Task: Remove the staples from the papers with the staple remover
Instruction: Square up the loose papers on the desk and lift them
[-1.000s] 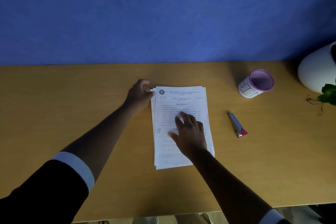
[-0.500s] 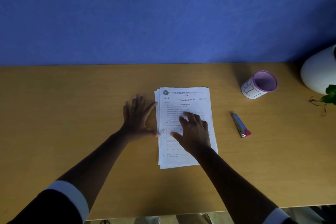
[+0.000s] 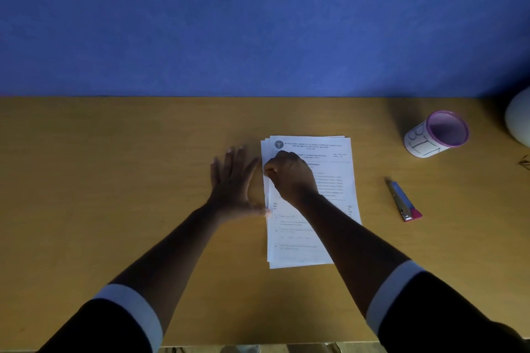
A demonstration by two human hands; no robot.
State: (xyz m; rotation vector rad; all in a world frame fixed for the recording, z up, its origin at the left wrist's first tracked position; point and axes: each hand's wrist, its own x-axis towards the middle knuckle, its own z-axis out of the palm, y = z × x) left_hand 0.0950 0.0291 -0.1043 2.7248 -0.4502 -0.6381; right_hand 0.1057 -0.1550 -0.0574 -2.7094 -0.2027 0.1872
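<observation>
Two hands squaring papers [image 3: 311,209]; remover [image 3: 403,201] untouched.
Left hand [image 3: 233,178] flat, spread; right hand [image 3: 289,176] curled on the sheets' edge. Next: fetch remover.

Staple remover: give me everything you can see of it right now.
The staple remover is a slim, elongated tool: a blue top, a metallic-looking side and a pink near end. It lies flat on the wooden table, angled so its far tip points up and slightly left. It sits to the right of the papers, apart from them, and nearer than the cup. Neither hand touches it: the right hand is on the papers, and the left hand rests beside them. Finer details are too small to tell.
</observation>
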